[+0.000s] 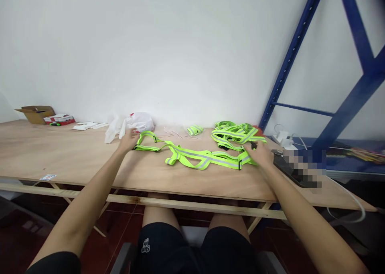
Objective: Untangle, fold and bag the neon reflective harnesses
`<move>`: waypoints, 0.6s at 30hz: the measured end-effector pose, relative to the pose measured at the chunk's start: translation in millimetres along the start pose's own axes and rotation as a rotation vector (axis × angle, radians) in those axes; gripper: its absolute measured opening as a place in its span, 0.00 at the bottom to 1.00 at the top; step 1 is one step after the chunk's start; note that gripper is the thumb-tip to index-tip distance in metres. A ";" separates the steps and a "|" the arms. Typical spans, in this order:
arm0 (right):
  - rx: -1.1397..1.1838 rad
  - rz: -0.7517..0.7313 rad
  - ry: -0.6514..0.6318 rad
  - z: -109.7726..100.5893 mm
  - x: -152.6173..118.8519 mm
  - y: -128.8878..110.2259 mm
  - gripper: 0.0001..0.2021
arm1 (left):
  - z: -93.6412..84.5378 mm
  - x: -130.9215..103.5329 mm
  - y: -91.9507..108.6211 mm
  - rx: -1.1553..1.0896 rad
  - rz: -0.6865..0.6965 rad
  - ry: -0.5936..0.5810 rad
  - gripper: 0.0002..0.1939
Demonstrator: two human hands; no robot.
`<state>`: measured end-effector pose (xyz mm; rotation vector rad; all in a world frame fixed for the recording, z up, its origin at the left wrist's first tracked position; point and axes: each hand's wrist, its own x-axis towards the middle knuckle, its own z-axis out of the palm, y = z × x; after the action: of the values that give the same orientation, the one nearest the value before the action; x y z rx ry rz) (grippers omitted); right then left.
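A neon-yellow reflective harness (204,156) with grey stripes and black buckles lies stretched sideways across the wooden table. At its left end, my left hand (129,140) is closed on a loop of the strap. My right hand (261,154) grips the right end, with a black clip showing by its fingers. Between the hands the straps lie slack and partly twisted, one short loop hanging toward me. Just behind my right hand sits a heap of similar reflective straps (233,133). Both hands' fingertips are partly hidden.
White plastic bags (141,121) lie behind my left hand. Beyond the harness are a folded reflective bundle (195,129) and thin twist ties (176,133). Far left stand a cardboard box (37,114) and a red-white box (59,119). A blue metal rack (288,65) rises at right, near white chargers (284,140).
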<state>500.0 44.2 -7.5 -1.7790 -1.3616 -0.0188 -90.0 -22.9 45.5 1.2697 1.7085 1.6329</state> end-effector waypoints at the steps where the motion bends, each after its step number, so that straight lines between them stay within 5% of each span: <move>1: -0.015 -0.025 -0.014 3.1 -2.7 -0.7 0.27 | 10.7 -8.7 -2.3 0.032 0.067 -0.080 0.23; 5: -0.146 -0.069 -0.099 10.8 -14.7 -9.4 0.29 | 53.8 -37.3 -7.7 0.403 0.549 -0.558 0.21; 7: -0.206 -0.127 -0.093 11.1 -21.8 -19.3 0.30 | 72.4 -42.8 -7.7 0.583 0.691 -0.689 0.25; 12: -0.181 -0.492 -0.099 4.8 -49.9 -63.9 0.19 | 99.3 -37.8 0.8 0.845 0.765 -0.738 0.32; 18: 0.013 -0.724 -0.679 7.7 -97.7 -116.9 0.20 | 97.7 -40.5 17.9 0.893 0.837 -0.767 0.12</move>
<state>365.0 -24.2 12.0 -1.2209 -2.4270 0.2181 15.4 -8.0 32.7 2.8276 1.4419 0.3729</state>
